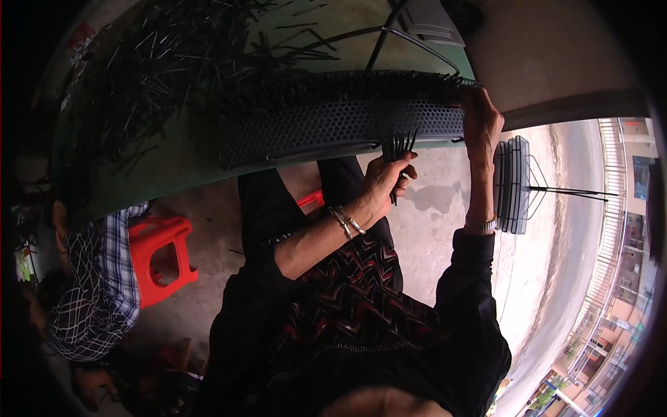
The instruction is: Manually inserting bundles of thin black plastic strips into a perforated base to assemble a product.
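A long black perforated metal panel [313, 126], curved in this view, lies along the near edge of the green table [142, 184]. Many short dark pieces bristle along its far side. My right hand [481, 121] is closed round the panel's right end. Just in front of the panel's near edge, my left hand [389, 179] grips a small bundle of thin black strips [401, 142], their tips fanned upward against the panel. I cannot tell whether those tips touch it. A large heap of loose black strips [160, 76] covers the table's left part.
Bent black rods [379, 48] rise behind the panel. A red plastic stool [163, 260] stands at lower left, beside another person in checked clothing [87, 299]. Part of another red item [310, 200] shows between my legs. On the right are a black wire rack [513, 184] and a road.
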A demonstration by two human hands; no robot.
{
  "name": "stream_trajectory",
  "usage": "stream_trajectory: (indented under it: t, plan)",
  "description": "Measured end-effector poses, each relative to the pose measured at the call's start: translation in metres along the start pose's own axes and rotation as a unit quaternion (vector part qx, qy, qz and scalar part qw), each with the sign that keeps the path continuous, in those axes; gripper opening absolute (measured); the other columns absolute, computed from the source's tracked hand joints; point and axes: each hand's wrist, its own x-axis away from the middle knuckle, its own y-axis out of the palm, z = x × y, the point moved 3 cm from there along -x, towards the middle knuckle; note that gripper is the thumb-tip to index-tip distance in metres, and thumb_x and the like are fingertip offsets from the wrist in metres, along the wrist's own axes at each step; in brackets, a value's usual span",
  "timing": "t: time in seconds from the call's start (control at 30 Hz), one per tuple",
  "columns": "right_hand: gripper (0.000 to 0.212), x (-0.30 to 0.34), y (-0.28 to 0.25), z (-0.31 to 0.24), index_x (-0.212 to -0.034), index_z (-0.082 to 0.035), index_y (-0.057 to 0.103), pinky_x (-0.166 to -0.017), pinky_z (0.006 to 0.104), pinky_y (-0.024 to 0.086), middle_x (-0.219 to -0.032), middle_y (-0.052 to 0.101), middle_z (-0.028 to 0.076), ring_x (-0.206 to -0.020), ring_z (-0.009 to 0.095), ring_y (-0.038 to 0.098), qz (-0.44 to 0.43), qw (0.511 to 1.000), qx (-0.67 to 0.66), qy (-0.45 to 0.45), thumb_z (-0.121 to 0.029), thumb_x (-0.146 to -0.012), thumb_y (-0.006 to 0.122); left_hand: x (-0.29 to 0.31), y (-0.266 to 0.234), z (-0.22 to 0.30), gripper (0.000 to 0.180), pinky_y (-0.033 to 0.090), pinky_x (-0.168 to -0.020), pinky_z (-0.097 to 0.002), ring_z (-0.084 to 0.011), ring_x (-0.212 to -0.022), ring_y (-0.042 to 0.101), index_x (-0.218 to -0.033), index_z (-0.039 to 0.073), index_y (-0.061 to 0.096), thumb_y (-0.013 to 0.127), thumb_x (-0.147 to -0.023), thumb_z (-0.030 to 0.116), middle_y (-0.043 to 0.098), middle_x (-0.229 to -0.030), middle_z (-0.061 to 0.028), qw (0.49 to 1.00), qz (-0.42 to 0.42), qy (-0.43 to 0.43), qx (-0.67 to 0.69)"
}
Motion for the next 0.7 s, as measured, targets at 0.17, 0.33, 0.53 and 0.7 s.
stream_trajectory:
  t: [0.17, 0.33, 0.53, 0.7]
  plan:
    - [0.016, -0.002, 0.004, 0.001, -0.099, -0.002, 0.065, -0.070, 0.0245, 0.049, -0.079, 0.070, 0.007, -0.076, 0.009, 0.065, 0.009, 1.000, -0.010, 0.007, -0.011, -0.092, 0.054, 0.001, 0.005, 0.001, 0.020, 0.028, -0.045, -0.0196, -0.0048, -0.054, 0.039, -0.100, 0.006, 0.063, 0.060, -0.092, 0.025, 0.058, -0.073, -0.0024, 1.000, -0.006, 0.002, -0.005]
    - [0.016, -0.003, 0.004, -0.004, -0.100, -0.003, 0.065, -0.069, 0.0238, 0.050, -0.079, 0.071, 0.007, -0.076, 0.010, 0.066, 0.012, 1.000, 0.002, -0.007, -0.012, -0.092, 0.054, 0.002, 0.002, 0.000, 0.021, 0.028, -0.045, -0.0195, -0.0044, -0.054, 0.038, -0.100, 0.006, 0.063, 0.061, -0.091, 0.025, 0.059, -0.074, -0.0028, 1.000, -0.015, 0.011, -0.002]
    - [0.016, -0.002, 0.007, -0.002, -0.098, -0.003, 0.065, -0.069, 0.0242, 0.049, -0.079, 0.071, 0.007, -0.074, 0.011, 0.067, 0.016, 0.999, 0.035, -0.010, -0.013, -0.092, 0.054, 0.002, 0.002, 0.000, 0.022, 0.027, -0.044, -0.0194, -0.0042, -0.053, 0.038, -0.099, 0.006, 0.063, 0.062, -0.091, 0.026, 0.059, -0.074, -0.0028, 1.000, -0.011, 0.012, -0.006]
    - [0.015, -0.004, 0.016, 0.014, -0.094, -0.008, 0.067, -0.067, 0.0289, 0.048, -0.080, 0.067, 0.006, -0.074, 0.014, 0.066, -0.048, 0.995, 0.084, 0.001, -0.016, -0.092, 0.054, 0.002, -0.001, 0.000, 0.023, 0.028, -0.044, -0.0191, -0.0043, -0.054, 0.039, -0.098, 0.005, 0.064, 0.063, -0.091, 0.027, 0.060, -0.075, -0.0029, 1.000, -0.011, 0.011, -0.006]
